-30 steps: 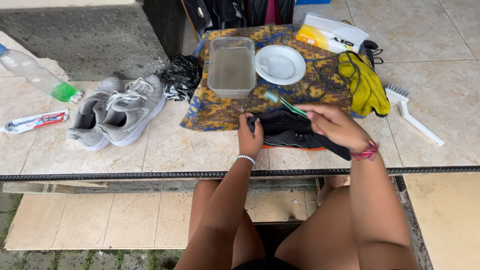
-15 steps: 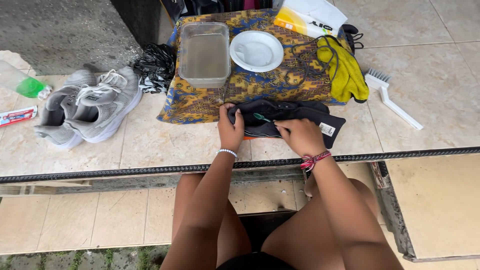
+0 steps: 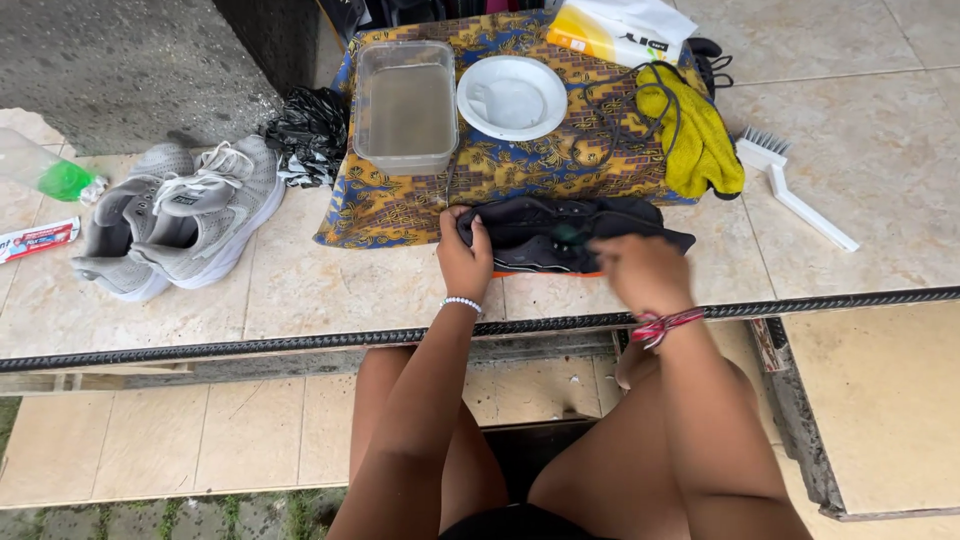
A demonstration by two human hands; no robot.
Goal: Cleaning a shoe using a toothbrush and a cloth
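A black shoe (image 3: 560, 225) lies on its side at the near edge of a blue and yellow patterned cloth (image 3: 400, 205). My left hand (image 3: 465, 260) grips the shoe's left end. My right hand (image 3: 640, 270) is blurred over the shoe's right part, closed on a small brush with a green handle (image 3: 568, 238) whose tip rests against the shoe. Both wrists wear bracelets. My knees are below the tiled ledge.
On the cloth stand a plastic tub of cloudy water (image 3: 405, 100), a white dish (image 3: 512, 97), black laces (image 3: 640, 100) and a yellow rag (image 3: 695, 135). Grey sneakers (image 3: 190, 215), a crumpled black bag (image 3: 305, 135), a bottle (image 3: 45, 170) and a tube (image 3: 35, 240) lie left. A white scrub brush (image 3: 795, 185) lies right.
My right hand has slid back and forth along the black shoe with the small brush. My left hand has kept hold of the shoe's left end. The view has shifted slightly.
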